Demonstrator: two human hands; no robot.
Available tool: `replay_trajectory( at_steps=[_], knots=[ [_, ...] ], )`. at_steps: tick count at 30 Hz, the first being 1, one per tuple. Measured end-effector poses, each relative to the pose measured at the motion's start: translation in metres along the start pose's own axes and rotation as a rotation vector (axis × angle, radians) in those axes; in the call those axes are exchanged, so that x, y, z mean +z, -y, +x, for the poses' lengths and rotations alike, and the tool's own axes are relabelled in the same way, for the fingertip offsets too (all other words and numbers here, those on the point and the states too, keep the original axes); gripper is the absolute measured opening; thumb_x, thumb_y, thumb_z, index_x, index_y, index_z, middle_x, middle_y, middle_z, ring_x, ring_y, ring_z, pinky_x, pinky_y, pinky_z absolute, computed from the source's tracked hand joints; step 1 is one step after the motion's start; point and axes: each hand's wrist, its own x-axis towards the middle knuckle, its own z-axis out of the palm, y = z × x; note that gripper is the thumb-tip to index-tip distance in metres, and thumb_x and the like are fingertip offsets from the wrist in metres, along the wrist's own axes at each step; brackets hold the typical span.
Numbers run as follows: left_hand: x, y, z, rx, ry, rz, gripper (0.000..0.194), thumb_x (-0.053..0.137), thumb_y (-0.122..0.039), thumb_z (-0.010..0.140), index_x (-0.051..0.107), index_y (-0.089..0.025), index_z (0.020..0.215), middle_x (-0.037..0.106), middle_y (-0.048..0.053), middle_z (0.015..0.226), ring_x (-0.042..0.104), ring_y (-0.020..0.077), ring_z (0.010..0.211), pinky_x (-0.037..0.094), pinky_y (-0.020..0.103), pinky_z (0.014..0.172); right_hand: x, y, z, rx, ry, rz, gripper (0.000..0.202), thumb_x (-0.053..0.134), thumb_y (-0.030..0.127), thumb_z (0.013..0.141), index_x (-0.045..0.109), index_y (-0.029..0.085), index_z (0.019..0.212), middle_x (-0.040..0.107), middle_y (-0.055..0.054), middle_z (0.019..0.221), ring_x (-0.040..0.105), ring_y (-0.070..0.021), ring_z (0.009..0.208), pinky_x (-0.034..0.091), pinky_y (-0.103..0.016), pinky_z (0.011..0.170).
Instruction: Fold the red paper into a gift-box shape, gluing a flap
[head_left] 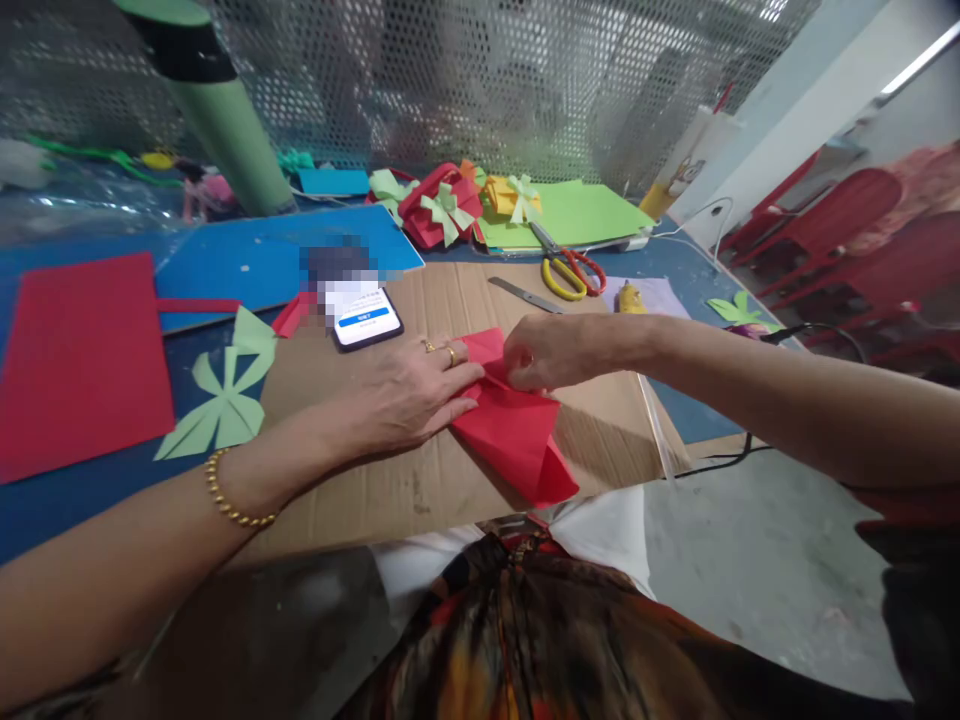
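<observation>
In the middle of the frame, a folded piece of red paper lies on a sheet of cardboard that covers part of the blue tabletop. The left hand rests on the paper's left edge, its fingers stretched out close to one another; whether they pinch the paper cannot be told. The right hand is on the paper's upper part, fingers curled inward and touching it; their tips are hidden, so I cannot tell if they grip it.

Just above the left hand lies a phone with a lit screen. Above the right hand, a metal blade lies near scissors with one yellow and one red handle.

At the left of the frame are a flat red sheet and a pale green paper bow. At the top centre, a red paper bundle bearing green bows sits beside bright green sheets. A green bottle leans at upper left.
</observation>
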Motion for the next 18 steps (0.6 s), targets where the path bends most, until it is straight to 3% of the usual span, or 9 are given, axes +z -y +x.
replay_trajectory(
  at_steps=[3,7,10,13,18],
  knots=[
    [0.000,0.001,-0.001,0.021,0.017,0.009,0.033,0.046,-0.033,0.110,0.071,-0.013,0.115,0.073,0.017,0.113,0.068,0.0291,0.098,0.053,0.042,0.086,-0.001,0.006,0.002,0.102,0.116,-0.032,0.035,0.066,0.046,0.094,0.067,0.019,0.072,0.074,-0.006,0.071,0.066,-0.0166,0.061,0.046,-0.031,0.060],
    [-0.003,0.001,-0.001,0.017,0.033,-0.012,0.031,0.048,-0.032,0.109,0.071,-0.011,0.113,0.072,0.018,0.111,0.067,0.0303,0.099,0.053,0.041,0.083,0.004,0.014,0.006,0.089,0.004,-0.244,0.040,0.064,0.056,0.094,0.069,0.018,0.080,0.076,-0.012,0.083,0.069,-0.0213,0.074,0.045,-0.032,0.061],
    [-0.003,0.003,-0.002,0.003,0.026,-0.072,0.032,0.048,-0.030,0.109,0.070,-0.012,0.122,0.072,0.019,0.117,0.067,0.0309,0.104,0.053,0.042,0.088,0.003,0.017,0.009,0.131,-0.002,-0.298,0.028,0.067,0.044,0.091,0.072,0.017,0.086,0.077,-0.014,0.088,0.071,-0.0229,0.075,0.045,-0.033,0.059],
    [-0.002,0.005,-0.003,-0.025,0.034,-0.161,0.032,0.048,-0.030,0.109,0.071,-0.015,0.125,0.071,0.017,0.118,0.066,0.0291,0.106,0.052,0.042,0.089,-0.005,0.016,0.010,0.151,0.074,-0.166,0.015,0.065,0.030,0.089,0.071,0.019,0.081,0.076,-0.009,0.078,0.068,-0.0189,0.065,0.046,-0.031,0.056],
    [-0.004,0.007,-0.003,-0.095,0.064,-0.254,0.027,0.049,-0.029,0.107,0.072,-0.017,0.117,0.071,0.014,0.117,0.066,0.0286,0.104,0.052,0.042,0.089,-0.012,0.008,0.015,0.085,0.077,-0.062,0.017,0.068,0.018,0.082,0.069,0.022,0.066,0.066,-0.001,0.061,0.059,-0.0143,0.053,0.040,-0.029,0.050]
  ],
)
